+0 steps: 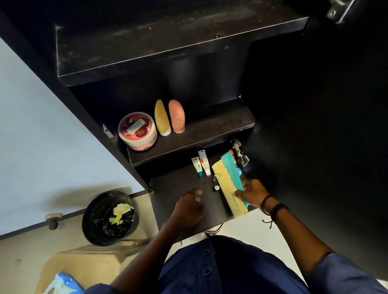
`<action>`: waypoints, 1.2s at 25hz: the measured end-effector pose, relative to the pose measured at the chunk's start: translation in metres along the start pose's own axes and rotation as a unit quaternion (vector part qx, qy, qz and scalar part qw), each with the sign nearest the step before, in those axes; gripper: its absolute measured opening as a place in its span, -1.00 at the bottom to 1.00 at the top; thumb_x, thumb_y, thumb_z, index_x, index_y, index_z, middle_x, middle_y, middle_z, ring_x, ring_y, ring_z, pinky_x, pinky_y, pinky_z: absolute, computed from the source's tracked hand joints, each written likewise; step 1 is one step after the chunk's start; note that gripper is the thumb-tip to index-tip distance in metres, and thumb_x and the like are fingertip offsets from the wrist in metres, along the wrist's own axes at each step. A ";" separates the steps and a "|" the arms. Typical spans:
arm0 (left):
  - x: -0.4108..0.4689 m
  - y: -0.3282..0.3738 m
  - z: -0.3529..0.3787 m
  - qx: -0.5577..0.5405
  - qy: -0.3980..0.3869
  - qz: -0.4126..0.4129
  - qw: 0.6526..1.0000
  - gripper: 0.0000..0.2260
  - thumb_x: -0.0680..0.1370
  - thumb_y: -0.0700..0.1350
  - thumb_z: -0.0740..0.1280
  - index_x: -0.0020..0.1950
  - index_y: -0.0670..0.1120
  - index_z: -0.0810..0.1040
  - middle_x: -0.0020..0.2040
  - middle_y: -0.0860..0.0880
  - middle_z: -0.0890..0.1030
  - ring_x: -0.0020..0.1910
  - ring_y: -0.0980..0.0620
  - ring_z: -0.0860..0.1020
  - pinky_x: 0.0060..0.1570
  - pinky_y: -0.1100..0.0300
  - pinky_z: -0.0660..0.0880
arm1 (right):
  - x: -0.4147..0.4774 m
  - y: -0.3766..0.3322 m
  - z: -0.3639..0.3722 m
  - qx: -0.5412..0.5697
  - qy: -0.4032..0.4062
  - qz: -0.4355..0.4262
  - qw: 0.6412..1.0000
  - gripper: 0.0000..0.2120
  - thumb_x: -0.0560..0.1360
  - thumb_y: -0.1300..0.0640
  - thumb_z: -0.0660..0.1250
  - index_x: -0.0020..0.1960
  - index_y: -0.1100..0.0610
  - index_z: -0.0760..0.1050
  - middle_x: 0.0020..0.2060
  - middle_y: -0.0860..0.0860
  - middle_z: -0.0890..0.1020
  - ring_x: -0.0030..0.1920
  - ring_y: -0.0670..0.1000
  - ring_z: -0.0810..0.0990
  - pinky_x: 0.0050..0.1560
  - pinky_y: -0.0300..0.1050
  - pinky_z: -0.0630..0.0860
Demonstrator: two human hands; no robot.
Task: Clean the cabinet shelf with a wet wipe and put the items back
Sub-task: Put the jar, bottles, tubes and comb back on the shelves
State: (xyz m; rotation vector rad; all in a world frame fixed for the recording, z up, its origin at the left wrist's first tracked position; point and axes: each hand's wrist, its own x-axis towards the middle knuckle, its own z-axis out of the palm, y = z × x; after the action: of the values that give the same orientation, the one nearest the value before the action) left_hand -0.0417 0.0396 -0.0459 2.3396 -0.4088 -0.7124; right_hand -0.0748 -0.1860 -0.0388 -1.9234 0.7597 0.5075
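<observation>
Yellow and teal combs going back on the near shelf, right side.

I had the right hand [251,192] closed round the yellow comb [229,188] and the teal comb [233,170], stacked together, at the right of the lowest shelf [180,184]; the left hand [190,207] was loosely curled over the bare middle, and I couldn't tell whether it held a wipe. My worry: the combs' near ends hung past the shelf's front lip, so letting go early could tip them to the floor, and sliding them far could knock the two small tubes [201,166] standing just beyond. Dark board, wiped-looking here; the top shelf [175,37] looked dusty. Jar [137,131] and two bottles [169,117] sat on the middle shelf. Bin [109,218] on the floor, left, beside a pale wall.
</observation>
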 end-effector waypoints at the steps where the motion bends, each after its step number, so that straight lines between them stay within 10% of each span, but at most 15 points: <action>1: -0.001 0.002 -0.001 -0.004 -0.004 -0.005 1.000 -0.63 0.51 -0.11 0.35 0.30 -0.10 0.43 0.11 -0.06 0.57 0.08 -0.02 0.56 0.09 0.16 0.47 | 0.002 0.002 0.001 0.078 -0.019 0.028 0.996 -0.70 0.49 0.28 0.36 0.20 0.33 0.47 0.20 0.22 0.57 0.05 0.18 0.60 -0.03 -0.03 0.62; 5: 0.003 -0.002 0.002 0.007 -0.016 -0.004 1.000 -0.69 0.51 -0.08 0.33 0.23 -0.11 0.46 -0.05 0.01 0.58 -0.04 0.05 0.58 0.07 0.13 0.51 | -0.005 -0.004 0.002 0.210 -0.070 0.091 0.971 -0.94 0.55 0.29 0.26 -0.03 0.23 0.51 0.11 0.20 0.59 -0.05 0.09 0.61 -0.26 -0.24 0.61; 11: 0.004 0.010 -0.002 -0.099 -0.006 -0.041 0.994 -0.69 0.62 0.03 0.17 0.08 -0.19 0.53 -0.08 -0.11 0.59 -0.10 0.01 0.58 -0.10 0.19 0.48 | -0.012 -0.012 0.000 0.235 -0.187 0.068 0.951 -0.78 0.53 0.30 0.29 0.17 0.21 0.50 0.10 0.12 0.63 0.03 0.07 0.65 -0.06 -0.06 0.63; 16: -0.004 0.022 -0.015 -0.432 -0.010 -0.183 0.883 -0.75 0.55 0.00 0.34 0.12 -0.13 0.53 0.00 -0.10 0.66 -0.04 -0.05 0.66 -0.12 0.10 0.62 | -0.021 -0.022 0.001 0.219 -0.286 0.028 0.933 -0.74 0.49 0.31 0.33 0.14 0.09 0.54 0.06 0.04 0.67 0.03 0.04 0.68 -0.02 -0.01 0.64; 22: -0.014 0.027 -0.031 -0.529 0.036 -0.188 0.826 -0.84 0.58 -0.17 0.29 0.12 -0.19 0.52 0.00 -0.17 0.67 -0.10 -0.03 0.68 -0.25 0.18 0.62 | -0.022 -0.021 0.005 0.260 -0.245 0.020 0.934 -0.63 0.50 0.27 0.33 0.30 0.13 0.47 0.14 0.10 0.64 0.08 0.11 0.65 0.05 0.08 0.60; 30: -0.011 0.028 -0.045 -0.474 0.080 -0.159 0.862 -0.84 0.63 -0.16 0.17 0.20 -0.15 0.35 0.11 -0.14 0.55 0.03 -0.07 0.60 -0.19 0.12 0.59 | -0.032 -0.025 -0.007 0.273 -0.158 -0.008 0.949 -0.58 0.53 0.26 0.30 0.37 0.06 0.39 0.09 0.11 0.58 -0.18 0.03 0.68 -0.32 -0.12 0.65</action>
State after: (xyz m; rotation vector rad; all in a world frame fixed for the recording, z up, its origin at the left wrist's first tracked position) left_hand -0.0270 0.0461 0.0062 1.4912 0.3650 -0.6487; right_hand -0.0806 -0.1745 0.0006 -1.2945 0.5961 0.5155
